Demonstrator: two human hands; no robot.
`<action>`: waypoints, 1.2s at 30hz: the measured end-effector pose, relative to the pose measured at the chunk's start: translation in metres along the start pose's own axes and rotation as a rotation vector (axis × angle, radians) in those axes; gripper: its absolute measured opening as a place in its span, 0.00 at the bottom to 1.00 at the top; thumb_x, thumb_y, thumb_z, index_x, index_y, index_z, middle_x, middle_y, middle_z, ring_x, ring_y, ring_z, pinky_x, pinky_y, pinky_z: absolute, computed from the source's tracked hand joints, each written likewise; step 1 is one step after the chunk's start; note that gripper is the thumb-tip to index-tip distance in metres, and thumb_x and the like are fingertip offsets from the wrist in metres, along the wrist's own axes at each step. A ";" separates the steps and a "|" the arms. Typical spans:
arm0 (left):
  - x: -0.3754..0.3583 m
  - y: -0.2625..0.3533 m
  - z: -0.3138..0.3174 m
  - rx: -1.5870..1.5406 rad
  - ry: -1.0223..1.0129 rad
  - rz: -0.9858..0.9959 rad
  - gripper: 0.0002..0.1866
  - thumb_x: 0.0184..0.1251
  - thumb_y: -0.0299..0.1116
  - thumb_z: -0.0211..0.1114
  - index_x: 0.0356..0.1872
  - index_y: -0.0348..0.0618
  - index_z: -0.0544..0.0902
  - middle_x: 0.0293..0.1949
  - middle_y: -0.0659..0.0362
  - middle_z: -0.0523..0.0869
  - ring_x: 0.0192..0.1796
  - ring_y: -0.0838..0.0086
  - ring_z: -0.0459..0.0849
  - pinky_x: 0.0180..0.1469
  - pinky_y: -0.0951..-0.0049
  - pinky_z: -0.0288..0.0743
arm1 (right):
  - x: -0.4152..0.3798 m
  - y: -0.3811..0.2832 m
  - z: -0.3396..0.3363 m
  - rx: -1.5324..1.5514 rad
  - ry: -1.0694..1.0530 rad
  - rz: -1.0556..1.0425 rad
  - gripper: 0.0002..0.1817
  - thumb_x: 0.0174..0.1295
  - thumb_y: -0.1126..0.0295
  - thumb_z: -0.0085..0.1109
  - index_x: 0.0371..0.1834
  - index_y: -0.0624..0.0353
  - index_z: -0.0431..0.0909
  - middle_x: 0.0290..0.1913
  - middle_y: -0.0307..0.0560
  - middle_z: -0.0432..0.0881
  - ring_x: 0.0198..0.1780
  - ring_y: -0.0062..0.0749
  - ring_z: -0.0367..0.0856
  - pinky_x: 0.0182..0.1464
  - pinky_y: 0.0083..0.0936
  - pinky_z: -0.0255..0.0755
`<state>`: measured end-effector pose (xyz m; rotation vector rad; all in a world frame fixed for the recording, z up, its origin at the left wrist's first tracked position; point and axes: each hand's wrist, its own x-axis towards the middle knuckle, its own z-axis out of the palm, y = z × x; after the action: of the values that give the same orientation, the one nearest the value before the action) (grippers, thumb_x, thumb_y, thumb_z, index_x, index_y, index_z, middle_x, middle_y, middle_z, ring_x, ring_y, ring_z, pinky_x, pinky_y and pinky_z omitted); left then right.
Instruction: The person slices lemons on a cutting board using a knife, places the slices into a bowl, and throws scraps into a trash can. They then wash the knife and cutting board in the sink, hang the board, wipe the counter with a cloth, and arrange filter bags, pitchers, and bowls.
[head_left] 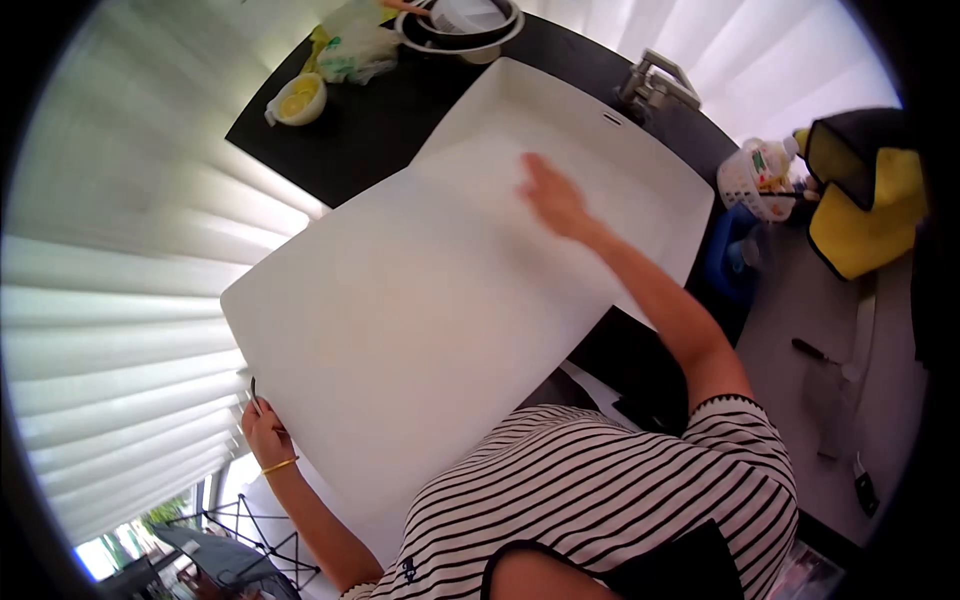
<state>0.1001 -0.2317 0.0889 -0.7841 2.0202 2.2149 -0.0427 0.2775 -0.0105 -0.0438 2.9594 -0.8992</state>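
Note:
A large white board slants in front of me, its far end reaching over a white sink. At the board's lower left corner, my left hand is closed on the edge, with a yellow band on the wrist. A thin dark curved piece sticks up by its fingers; I cannot make out what it is. My right hand hovers over the sink and the board's far end, fingers stretched out and slightly blurred, with nothing seen in it.
A metal faucet stands behind the sink. Stacked bowls, a plastic bag and a small bowl of lemon pieces sit on the black counter. To the right are a white basket, a yellow cloth and several utensils.

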 end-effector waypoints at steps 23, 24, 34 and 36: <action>0.010 -0.015 -0.016 0.015 0.060 0.035 0.10 0.43 0.13 0.44 0.25 0.40 0.68 0.22 0.66 0.71 0.18 0.83 0.68 0.18 0.85 0.63 | -0.039 -0.014 0.010 0.115 0.043 0.026 0.33 0.69 0.54 0.41 0.71 0.62 0.51 0.73 0.54 0.50 0.75 0.40 0.46 0.73 0.31 0.41; 0.012 -0.014 -0.019 0.033 0.051 0.016 0.10 0.43 0.13 0.44 0.25 0.41 0.68 0.22 0.66 0.71 0.19 0.83 0.69 0.18 0.86 0.63 | -0.037 -0.084 0.006 0.153 -0.134 -0.049 0.35 0.67 0.53 0.43 0.71 0.63 0.49 0.73 0.57 0.50 0.74 0.44 0.47 0.73 0.34 0.41; 0.000 -0.027 -0.015 0.097 0.170 -0.010 0.10 0.39 0.13 0.44 0.19 0.44 0.63 0.19 0.66 0.69 0.15 0.82 0.64 0.16 0.85 0.59 | -0.009 -0.140 0.116 0.215 0.022 -0.604 0.29 0.65 0.53 0.44 0.65 0.58 0.62 0.70 0.53 0.59 0.72 0.42 0.52 0.71 0.46 0.42; -0.001 -0.030 -0.017 0.064 0.163 -0.013 0.10 0.40 0.13 0.45 0.20 0.44 0.65 0.18 0.65 0.69 0.15 0.82 0.65 0.15 0.85 0.58 | 0.018 -0.028 0.058 -0.081 0.187 -0.234 0.22 0.61 0.62 0.46 0.56 0.63 0.67 0.60 0.57 0.70 0.60 0.52 0.67 0.62 0.46 0.58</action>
<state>0.1173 -0.2435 0.0608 -0.9976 2.1378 2.1323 -0.0571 0.2214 -0.0433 -0.3339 3.2143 -0.8476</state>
